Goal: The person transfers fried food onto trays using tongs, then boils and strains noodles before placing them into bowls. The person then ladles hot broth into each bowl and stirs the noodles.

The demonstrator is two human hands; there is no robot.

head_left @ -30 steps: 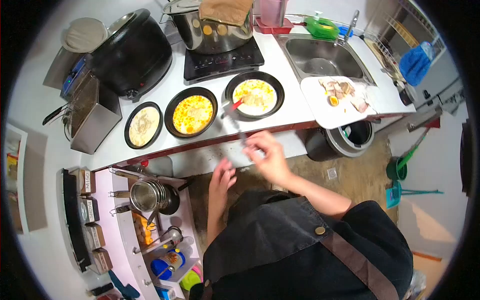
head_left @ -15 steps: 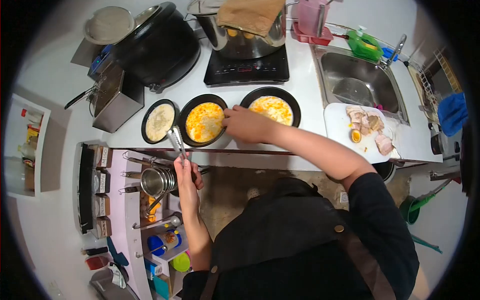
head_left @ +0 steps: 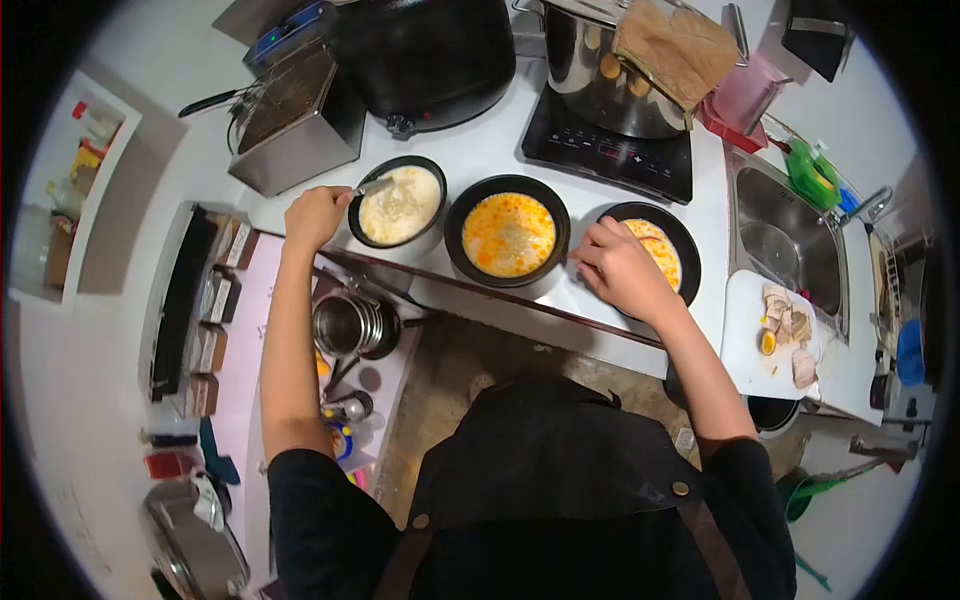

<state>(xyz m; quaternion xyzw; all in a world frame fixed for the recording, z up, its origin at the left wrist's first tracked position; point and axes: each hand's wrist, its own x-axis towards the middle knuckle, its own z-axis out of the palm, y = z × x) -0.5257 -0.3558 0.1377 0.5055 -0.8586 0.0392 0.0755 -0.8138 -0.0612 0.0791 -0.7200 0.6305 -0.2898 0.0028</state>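
Observation:
My left hand (head_left: 318, 217) is closed round the handle of a metal utensil (head_left: 375, 187), whose end reaches over the rim of the left bowl (head_left: 403, 205), filled with pale, creamy soup. The middle bowl (head_left: 508, 235) holds creamy soup with orange oil and a pale heap at its centre. My right hand (head_left: 622, 262) is at the left rim of the right bowl (head_left: 655, 250), fingers bent together and partly covering it; whether they hold anything is too small to make out. A red streak shows in that bowl's soup.
Behind the bowls stand a metal fryer (head_left: 300, 130), a black cooker (head_left: 430, 65) and a steel pot (head_left: 610, 75) on an induction hob (head_left: 605, 150). A white board (head_left: 745, 335) with sliced meat and a halved egg lies near the sink (head_left: 785, 240).
The view has shifted left. My left hand has risen from below the counter edge to the left bowl with the utensil. My right hand has moved from the middle bowl to the right bowl.

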